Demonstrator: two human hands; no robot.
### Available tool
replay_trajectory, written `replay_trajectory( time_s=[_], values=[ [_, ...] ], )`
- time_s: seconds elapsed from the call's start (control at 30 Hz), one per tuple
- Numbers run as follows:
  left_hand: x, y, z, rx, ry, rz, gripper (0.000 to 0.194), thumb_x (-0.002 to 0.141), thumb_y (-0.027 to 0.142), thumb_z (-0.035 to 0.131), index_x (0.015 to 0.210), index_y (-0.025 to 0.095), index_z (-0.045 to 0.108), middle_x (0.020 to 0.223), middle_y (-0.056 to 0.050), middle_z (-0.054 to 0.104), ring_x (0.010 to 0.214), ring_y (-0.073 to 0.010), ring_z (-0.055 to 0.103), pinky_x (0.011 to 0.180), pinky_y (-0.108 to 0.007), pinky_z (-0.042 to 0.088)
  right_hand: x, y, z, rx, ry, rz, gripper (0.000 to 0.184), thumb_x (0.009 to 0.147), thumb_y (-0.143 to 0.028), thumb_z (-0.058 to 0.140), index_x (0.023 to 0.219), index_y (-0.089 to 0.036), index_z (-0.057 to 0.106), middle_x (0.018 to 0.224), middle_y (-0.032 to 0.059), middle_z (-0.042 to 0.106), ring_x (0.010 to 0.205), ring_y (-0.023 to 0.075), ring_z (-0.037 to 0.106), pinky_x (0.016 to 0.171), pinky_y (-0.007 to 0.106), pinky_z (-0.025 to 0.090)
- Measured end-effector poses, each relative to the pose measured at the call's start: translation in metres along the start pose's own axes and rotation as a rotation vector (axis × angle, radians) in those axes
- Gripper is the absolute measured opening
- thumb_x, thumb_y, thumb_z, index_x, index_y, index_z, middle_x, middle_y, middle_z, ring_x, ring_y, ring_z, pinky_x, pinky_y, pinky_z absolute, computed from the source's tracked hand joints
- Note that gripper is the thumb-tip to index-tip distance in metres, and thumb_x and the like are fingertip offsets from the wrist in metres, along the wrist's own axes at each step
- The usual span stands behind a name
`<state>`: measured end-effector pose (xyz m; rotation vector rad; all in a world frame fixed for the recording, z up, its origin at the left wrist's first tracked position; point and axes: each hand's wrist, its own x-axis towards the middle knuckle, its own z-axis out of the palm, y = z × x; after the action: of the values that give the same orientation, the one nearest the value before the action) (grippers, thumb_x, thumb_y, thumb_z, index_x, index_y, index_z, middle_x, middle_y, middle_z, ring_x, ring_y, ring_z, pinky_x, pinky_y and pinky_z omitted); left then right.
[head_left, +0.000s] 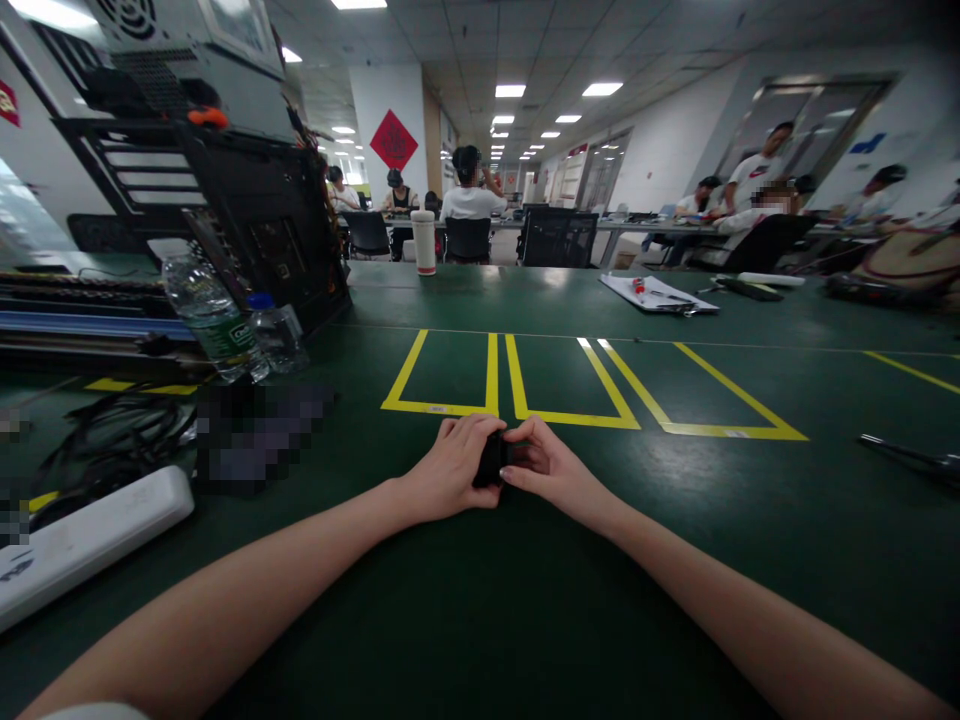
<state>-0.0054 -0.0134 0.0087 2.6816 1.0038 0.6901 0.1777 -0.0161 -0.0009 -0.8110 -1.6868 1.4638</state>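
Between my two hands, just in front of the yellow tape marks, is a small black boxy object; its exact kind is hidden by my fingers. My left hand wraps around its left side, thumb below and fingers over the top. On the other side, my right hand pinches at its right edge with thumb and fingertips. Both hands are low over the dark green table.
Yellow tape outlines lie beyond my hands. To the left are a white power strip, black cables, a water bottle and an open computer case. A white cup and a clipboard stand farther back. Several people sit beyond.
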Motion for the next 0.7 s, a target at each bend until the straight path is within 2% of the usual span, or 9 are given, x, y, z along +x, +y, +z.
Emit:
replay_trajectory(
  time_s=[0.13, 0.3, 0.4, 0.53, 0.7],
  values=[
    [0.0002, 0.0026, -0.0031, -0.004, -0.008, 0.001, 0.063, 0.069, 0.025, 0.059, 0.121, 0.018, 0.024, 0.118, -0.011, 0.041, 0.111, -0.0258, 0.039, 0.09, -0.041, 0.031, 0.0014, -0.0009, 0.0011, -0.035, 0.048, -0.014, 0.015, 0.077, -0.026, 0.054, 0.089, -0.022, 0.046, 0.093, 0.0002, 0.051, 0.087, 0.0157, 0.056, 0.077, 0.034, 0.047],
    [0.0005, 0.0026, -0.0043, -0.016, -0.01, 0.002, 0.061, 0.069, 0.025, 0.059, 0.12, 0.019, 0.025, 0.118, -0.01, 0.041, 0.11, -0.0252, 0.039, 0.091, -0.041, 0.031, 0.0029, -0.0004, -0.0005, -0.066, 0.055, 0.018, 0.021, 0.078, -0.024, 0.053, 0.098, -0.022, 0.046, 0.1, 0.0025, 0.051, 0.093, 0.0161, 0.053, 0.084, 0.036, 0.044],
    [0.0005, 0.0011, -0.0023, -0.012, -0.011, -0.004, 0.063, 0.068, 0.025, 0.06, 0.12, 0.018, 0.025, 0.118, -0.01, 0.042, 0.11, -0.0249, 0.039, 0.09, -0.041, 0.031, 0.0023, 0.0011, -0.0009, -0.035, 0.02, 0.016, 0.02, 0.077, -0.022, 0.055, 0.094, -0.021, 0.046, 0.099, 0.002, 0.051, 0.094, 0.0164, 0.054, 0.084, 0.036, 0.044],
    [0.0003, 0.0016, -0.0022, -0.015, -0.009, -0.011, 0.064, 0.067, 0.024, 0.06, 0.12, 0.019, 0.024, 0.118, -0.01, 0.041, 0.11, -0.0258, 0.039, 0.09, -0.042, 0.031, 0.0007, 0.0023, 0.0005, 0.021, 0.007, -0.027, 0.027, 0.071, -0.016, 0.061, 0.091, -0.023, 0.044, 0.098, 0.0001, 0.051, 0.094, 0.016, 0.054, 0.084, 0.035, 0.046],
    [0.0003, 0.0038, -0.005, -0.034, -0.014, -0.012, 0.061, 0.069, 0.025, 0.059, 0.12, 0.02, 0.025, 0.118, -0.01, 0.042, 0.11, -0.0258, 0.04, 0.09, -0.042, 0.031, -0.0008, -0.0014, 0.0029, -0.012, 0.054, -0.01, 0.016, 0.076, -0.021, 0.056, 0.089, -0.022, 0.047, 0.096, 0.0006, 0.051, 0.093, 0.0165, 0.055, 0.081, 0.036, 0.047]
  ],
)
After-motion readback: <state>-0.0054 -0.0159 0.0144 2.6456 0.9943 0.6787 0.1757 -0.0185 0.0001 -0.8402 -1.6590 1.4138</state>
